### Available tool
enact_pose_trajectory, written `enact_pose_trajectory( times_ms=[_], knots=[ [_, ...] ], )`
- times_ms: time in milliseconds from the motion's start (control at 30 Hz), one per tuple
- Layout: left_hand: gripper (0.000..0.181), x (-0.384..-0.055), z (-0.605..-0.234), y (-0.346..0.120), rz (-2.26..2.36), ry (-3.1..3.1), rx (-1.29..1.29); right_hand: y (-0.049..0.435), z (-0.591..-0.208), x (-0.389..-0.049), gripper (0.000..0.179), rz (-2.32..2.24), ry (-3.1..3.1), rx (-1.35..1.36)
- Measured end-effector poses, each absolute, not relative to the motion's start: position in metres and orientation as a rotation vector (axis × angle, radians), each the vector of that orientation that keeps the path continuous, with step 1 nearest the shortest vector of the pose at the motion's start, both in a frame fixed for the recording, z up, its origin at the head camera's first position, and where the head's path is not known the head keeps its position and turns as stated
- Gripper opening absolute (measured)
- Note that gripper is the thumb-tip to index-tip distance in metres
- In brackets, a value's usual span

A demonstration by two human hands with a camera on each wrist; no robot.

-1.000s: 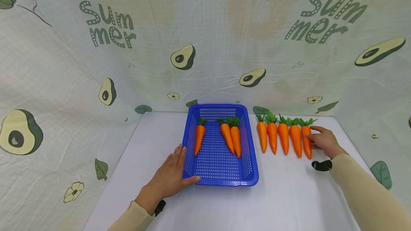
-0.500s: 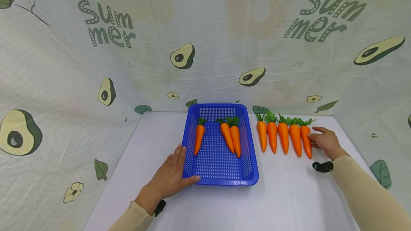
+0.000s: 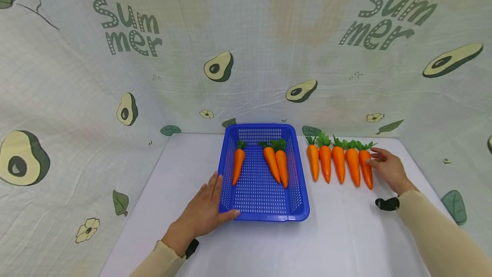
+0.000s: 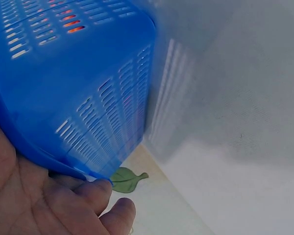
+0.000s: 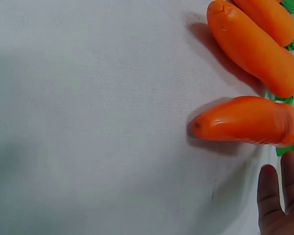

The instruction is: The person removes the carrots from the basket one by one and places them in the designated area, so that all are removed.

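In the head view, a blue plastic basket (image 3: 263,217) stands on the table with three orange carrots inside, one carrot (image 3: 238,166) on the left and two side by side on the right. My left hand (image 3: 203,208) rests along its left front corner, fingers straight, thumb over the front rim. To the basket's right, several carrots with green tops lie in a row. Beside the rightmost carrot (image 3: 366,168) is my right hand (image 3: 389,169), its thumb at the carrot's side. The right wrist view shows the fingers (image 5: 269,196) straight, near that carrot's top end.
A white table (image 3: 334,234) carries everything. Behind and on both sides hangs a pale cloth (image 3: 261,33) printed with avocados, leaves and lettering. The nearest carrot of the row (image 3: 313,162) lies close to the basket's right wall.
My right hand has turned and lifted slightly beside the rightmost carrot. The left hand and basket stay where they were, apart from a slight camera shift.
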State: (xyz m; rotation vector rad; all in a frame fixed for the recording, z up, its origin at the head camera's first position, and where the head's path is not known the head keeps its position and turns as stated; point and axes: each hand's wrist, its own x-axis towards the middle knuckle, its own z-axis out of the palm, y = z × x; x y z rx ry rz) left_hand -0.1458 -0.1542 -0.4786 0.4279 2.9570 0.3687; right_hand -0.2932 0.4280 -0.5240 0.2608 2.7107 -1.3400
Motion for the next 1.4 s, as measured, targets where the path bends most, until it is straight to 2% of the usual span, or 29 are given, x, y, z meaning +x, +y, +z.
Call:
enact_pose_trajectory(
  times_ms=[733, 933, 1400],
  knots=[
    [0.121, -0.146, -0.477, -0.154, 0.373, 2.960, 0.442, 0.403, -0.513, -0.292, 0.067, -1.337, 2.776, 0.187],
    [0.120, -0.146, -0.477, -0.155, 0.389, 2.960, 0.448, 0.389, -0.507, -0.291, 0.064, -1.290, 2.839, 0.086],
    [0.121, -0.146, -0.478, -0.155, 0.415, 2.947, 0.421, 0.347, -0.488, -0.290, 0.069, -1.176, 2.854, -0.109]
  ],
)
